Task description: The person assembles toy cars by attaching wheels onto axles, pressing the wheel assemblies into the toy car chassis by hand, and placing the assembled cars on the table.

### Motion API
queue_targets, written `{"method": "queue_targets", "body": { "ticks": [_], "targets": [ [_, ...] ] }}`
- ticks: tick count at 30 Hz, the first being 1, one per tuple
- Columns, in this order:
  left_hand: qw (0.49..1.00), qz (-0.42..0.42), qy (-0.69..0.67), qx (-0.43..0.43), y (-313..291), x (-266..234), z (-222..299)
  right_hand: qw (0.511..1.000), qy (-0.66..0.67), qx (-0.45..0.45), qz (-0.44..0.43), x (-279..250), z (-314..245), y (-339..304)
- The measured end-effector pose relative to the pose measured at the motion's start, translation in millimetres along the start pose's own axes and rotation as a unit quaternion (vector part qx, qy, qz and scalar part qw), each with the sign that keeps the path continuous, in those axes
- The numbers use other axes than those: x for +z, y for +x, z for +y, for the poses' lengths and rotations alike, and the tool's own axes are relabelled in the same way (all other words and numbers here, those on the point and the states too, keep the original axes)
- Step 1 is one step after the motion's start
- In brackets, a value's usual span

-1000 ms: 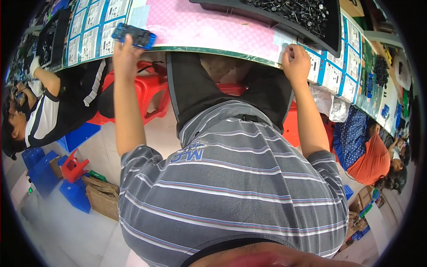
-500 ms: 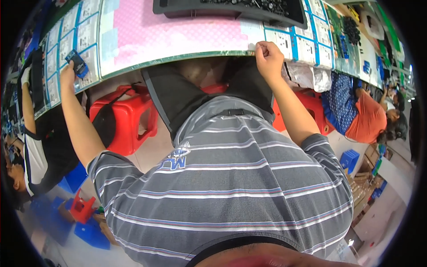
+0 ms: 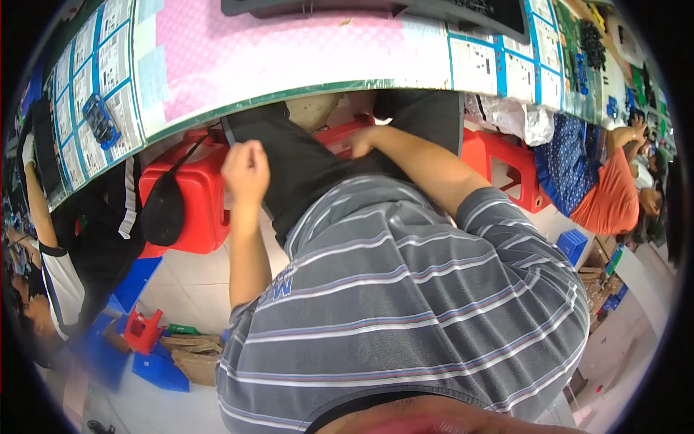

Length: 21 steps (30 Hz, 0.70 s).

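Note:
My left hand point(image 3: 247, 172) is raised over the left side of my lap, away from the table. Its fingers are curled in, and I see nothing in them. My right hand point(image 3: 363, 142) reaches down between my thighs; its fingers are mostly hidden and blurred. A small blue-and-black object point(image 3: 101, 123), its kind unclear, lies on the printed sheets point(image 3: 116, 69) at the left of the table. Neither hand touches it.
A black tray point(image 3: 376, 9) with small dark parts stands at the table's far side, beyond a pink mat point(image 3: 275, 54). Clear plastic wrapping point(image 3: 513, 119) hangs below the right edge. Red stools point(image 3: 195, 210) stand close by. People point(image 3: 614, 181) sit on both sides.
My left hand has let go of the blue-and-black object and drawn back to my lap. My right hand has left the table edge and moved down between my thighs.

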<state>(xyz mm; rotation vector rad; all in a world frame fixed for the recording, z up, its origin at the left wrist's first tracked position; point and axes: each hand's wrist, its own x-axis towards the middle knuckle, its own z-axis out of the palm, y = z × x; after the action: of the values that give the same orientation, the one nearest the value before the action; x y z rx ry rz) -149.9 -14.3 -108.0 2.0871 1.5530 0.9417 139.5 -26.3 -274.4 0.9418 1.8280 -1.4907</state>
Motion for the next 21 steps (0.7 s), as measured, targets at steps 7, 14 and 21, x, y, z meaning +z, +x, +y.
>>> {"method": "queue_targets", "body": {
  "ticks": [7,14,21],
  "targets": [
    [0.975,-0.142,0.12,-0.125,3,38,-10,0.979,-0.125,-0.104,-0.125,27,9,102],
    [0.897,-0.359,0.166,-0.199,-18,14,-46,0.974,-0.083,-0.2,-0.072,78,-10,86],
    [0.879,-0.419,0.127,-0.19,0,44,-34,0.972,-0.003,-0.234,0.005,70,-38,126]
  ]
}}
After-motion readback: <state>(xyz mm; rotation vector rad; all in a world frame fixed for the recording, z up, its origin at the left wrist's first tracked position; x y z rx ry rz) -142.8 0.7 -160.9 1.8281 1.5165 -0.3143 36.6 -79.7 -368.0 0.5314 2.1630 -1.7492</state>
